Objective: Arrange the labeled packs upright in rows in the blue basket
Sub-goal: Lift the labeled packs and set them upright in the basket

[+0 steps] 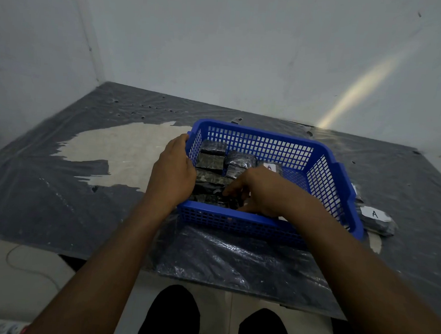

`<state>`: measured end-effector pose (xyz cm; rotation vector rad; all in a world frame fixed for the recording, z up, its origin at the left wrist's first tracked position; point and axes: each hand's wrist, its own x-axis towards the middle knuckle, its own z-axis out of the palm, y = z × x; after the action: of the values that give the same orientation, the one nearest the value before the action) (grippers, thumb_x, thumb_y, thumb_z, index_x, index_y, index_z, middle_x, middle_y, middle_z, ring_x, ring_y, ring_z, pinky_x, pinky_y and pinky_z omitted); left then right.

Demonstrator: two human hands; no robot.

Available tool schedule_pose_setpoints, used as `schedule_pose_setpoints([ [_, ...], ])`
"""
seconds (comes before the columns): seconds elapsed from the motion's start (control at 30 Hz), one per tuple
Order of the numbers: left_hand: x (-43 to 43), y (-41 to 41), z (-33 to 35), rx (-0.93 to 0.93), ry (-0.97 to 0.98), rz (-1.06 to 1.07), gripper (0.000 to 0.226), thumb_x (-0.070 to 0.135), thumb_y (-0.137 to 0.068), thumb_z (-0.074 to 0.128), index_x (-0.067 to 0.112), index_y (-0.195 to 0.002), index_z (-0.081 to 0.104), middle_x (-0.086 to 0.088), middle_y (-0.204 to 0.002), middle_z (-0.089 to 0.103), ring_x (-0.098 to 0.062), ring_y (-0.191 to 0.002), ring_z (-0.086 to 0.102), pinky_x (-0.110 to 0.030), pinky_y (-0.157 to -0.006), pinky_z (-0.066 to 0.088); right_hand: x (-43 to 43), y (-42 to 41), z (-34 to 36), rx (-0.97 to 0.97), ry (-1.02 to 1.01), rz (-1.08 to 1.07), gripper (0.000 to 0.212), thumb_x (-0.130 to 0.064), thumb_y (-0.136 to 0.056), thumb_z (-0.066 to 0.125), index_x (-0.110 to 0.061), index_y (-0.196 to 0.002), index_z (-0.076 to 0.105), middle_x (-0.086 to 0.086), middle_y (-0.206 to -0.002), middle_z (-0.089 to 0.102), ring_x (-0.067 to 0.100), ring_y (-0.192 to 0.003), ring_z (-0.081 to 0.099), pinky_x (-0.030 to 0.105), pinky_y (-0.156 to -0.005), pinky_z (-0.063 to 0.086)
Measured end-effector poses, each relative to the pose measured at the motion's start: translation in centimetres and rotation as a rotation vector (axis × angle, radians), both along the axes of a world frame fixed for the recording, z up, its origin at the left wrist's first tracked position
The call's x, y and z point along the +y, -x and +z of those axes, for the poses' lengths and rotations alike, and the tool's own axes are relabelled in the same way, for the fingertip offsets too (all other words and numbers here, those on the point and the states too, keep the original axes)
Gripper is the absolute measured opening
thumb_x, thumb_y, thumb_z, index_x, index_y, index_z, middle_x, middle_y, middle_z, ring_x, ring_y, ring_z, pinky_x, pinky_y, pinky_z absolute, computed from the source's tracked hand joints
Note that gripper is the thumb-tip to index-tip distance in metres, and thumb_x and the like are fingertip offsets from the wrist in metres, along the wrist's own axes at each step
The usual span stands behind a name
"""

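Head view, from left to right: the table (56, 208) is covered in wrinkled dark plastic sheeting (229, 260), torn away in one pale patch to the left of the blue basket (236, 220). My left hand (171, 174) rests over the basket's left rim, fingers curled down along that wall; whether they grip the rim or a pack I cannot tell, since my own hand hides them. Inside the basket sit the dark wrapped packs (212, 156), several standing along the left and middle (a few nearer ones look tumbled rather than upright). One pack toward the back shows a white label (270, 166), partly hidden by my wrist. My right hand (257, 193) reaches over the near rim into the basket, fingers (232, 189) drawn close together and pointing left, their tips on the packs in the near row; I cannot tell if they pinch one. Just beside the basket's right wall, on the table, lies another pack (377, 223) with a white label marked A.
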<state>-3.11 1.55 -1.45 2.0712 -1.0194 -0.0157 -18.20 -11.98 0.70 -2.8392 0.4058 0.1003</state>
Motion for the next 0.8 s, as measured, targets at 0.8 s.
schedule_pose_setpoints([
  [0.8, 1.0, 0.0, 2.8, -0.386, -0.196, -0.473, 0.05, 0.065, -0.093, 0.018, 0.037, -0.103, 0.058, 0.019, -0.089, 0.057, 0.0, -0.086, 0.051, -0.034, -0.088, 0.017, -2.1, 2.6, 1.4, -0.123, -1.104, -0.392, 0.043, -0.046, -0.103, 0.034, -0.012, -0.105, 0.059, 0.002, -0.073, 0.066, 0.008, -0.061, 0.06, 0.025, -0.06, 0.049],
])
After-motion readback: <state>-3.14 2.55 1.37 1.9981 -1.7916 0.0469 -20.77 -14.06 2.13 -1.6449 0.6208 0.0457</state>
